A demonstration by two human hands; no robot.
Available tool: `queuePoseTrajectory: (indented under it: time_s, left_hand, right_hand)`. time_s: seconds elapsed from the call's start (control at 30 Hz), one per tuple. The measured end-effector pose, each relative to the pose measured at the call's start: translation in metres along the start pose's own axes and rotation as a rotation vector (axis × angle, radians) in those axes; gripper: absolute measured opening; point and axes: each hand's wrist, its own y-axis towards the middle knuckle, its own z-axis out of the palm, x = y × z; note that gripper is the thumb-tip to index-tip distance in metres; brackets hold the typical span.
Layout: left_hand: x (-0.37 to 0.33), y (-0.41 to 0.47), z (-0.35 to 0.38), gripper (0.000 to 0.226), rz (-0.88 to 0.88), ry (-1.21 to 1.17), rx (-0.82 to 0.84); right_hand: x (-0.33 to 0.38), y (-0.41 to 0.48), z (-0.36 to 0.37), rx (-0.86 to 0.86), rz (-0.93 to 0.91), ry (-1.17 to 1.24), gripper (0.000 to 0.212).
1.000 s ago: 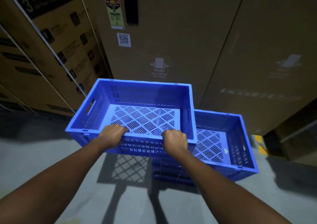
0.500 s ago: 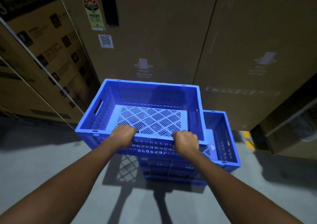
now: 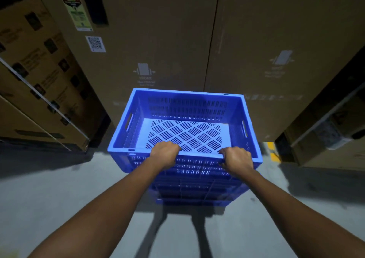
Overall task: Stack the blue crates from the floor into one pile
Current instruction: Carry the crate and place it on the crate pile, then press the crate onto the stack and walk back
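Hands (image 3: 165, 155) (image 3: 236, 159) grip blue crate's (image 3: 185, 119) near rim.

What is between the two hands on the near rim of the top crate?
In the head view, only a bare stretch of the blue crate's near rim lies between the left hand and the right hand.

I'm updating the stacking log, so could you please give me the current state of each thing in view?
Top crate: empty, upright, over the pile, gripped at its near rim.
Crate pile: on the floor, mostly hidden beneath.
Left hand: closed on the rim.
Right hand: closed on the rim.
Cardboard boxes: closed, standing behind.
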Motion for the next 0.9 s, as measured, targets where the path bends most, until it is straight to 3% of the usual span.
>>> queuePoseTrajectory:
  time_s: [0.47,0.63,0.8,0.9]
  left_hand:
    - [-0.05,0.02,-0.004,0.053,-0.012,-0.017,0.02]
    - [-0.061,0.018,-0.003,0.043,-0.004,-0.009,0.013]
    - [-0.058,0.017,-0.004,0.044,0.004,-0.026,0.018]
    - [-0.052,0.015,-0.009,0.071,0.079,-0.105,0.101]
  right_hand:
    - [-0.051,-0.005,-0.001,0.019,0.031,0.001,0.03]
    - [-0.061,-0.005,0.001,0.025,0.025,-0.022,0.029]
    - [-0.059,-0.005,-0.002,0.045,-0.025,-0.031,0.04]
    - [-0.057,-0.004,-0.004,0.15,-0.041,0.002,0.074]
